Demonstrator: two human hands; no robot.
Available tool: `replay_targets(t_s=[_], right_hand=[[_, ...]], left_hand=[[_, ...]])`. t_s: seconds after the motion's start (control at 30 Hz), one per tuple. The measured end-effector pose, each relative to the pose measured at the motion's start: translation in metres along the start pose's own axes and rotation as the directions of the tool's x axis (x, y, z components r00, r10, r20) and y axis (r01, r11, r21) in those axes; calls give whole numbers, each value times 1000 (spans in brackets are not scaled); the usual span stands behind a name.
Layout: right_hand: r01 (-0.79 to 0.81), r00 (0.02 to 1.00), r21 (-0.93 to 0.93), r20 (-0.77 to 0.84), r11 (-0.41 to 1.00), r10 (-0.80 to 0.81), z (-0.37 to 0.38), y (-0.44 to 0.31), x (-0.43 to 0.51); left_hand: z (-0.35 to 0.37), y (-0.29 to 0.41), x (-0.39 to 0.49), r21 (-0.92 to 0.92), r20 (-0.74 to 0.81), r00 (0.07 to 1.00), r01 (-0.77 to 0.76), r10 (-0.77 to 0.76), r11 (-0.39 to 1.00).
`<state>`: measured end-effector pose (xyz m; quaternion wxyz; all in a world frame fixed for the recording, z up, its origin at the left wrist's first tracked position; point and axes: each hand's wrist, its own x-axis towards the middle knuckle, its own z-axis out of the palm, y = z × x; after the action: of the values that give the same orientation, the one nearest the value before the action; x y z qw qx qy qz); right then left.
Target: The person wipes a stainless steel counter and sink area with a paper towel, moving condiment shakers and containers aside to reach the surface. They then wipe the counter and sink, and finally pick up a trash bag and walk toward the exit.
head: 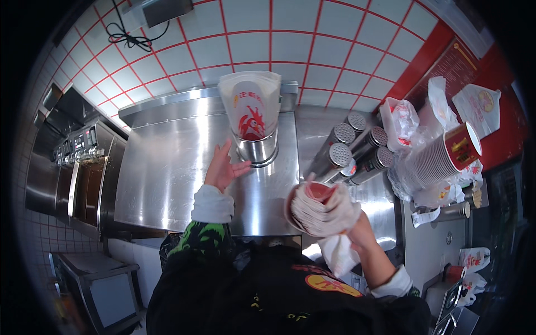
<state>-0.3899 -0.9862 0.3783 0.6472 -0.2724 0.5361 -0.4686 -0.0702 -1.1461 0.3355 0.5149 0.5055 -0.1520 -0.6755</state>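
My left hand (pixel 224 167) is spread with its fingers apart, just left of a round steel holder (pixel 257 150) on the steel counter (pixel 176 167). In that holder stands a stack of printed paper bags (pixel 251 104). My right hand (pixel 362 232) is at the lower right, beside a thick stack of white paper napkins or bags (pixel 324 209) in a round container (pixel 292 205). A crumpled white cloth or paper (pixel 340 255) hangs at the fingers of that hand, which seems to grip it. The fingertips are partly hidden.
Several steel shakers with perforated lids (pixel 340 155) stand right of centre. Beyond them lie a long stack of paper cups (pixel 435 157), plastic bags (pixel 404 121) and a white tub (pixel 390 142). Fryers (pixel 86 176) are at the left; a tiled wall (pixel 289 46) rises behind the counter.
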Motion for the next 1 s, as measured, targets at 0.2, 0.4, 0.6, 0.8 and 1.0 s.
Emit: replay_targets(t_s=[0.2, 0.4, 0.6, 0.8, 1.0], right_hand=[[-95, 990, -37, 101, 995, 98, 123, 64, 100], [-13, 993, 21, 115, 1000, 11, 206, 126, 160], [-112, 984, 283, 165, 953, 67, 250, 110, 185], [-235, 917, 12, 335, 972, 217, 185, 65, 136], [-219, 922, -133, 296, 967, 250, 41, 46, 57]], left_hand=[[-82, -30, -79, -35, -255, 942, -236, 220, 971], [-105, -48, -110, 54, -299, 946, -113, 124, 992], [-104, -54, -94, 44, -213, 967, -135, 142, 990], [-93, -42, -33, 169, -242, 946, -179, 217, 969], [-81, -34, 40, -9, -231, 962, -151, 145, 989]])
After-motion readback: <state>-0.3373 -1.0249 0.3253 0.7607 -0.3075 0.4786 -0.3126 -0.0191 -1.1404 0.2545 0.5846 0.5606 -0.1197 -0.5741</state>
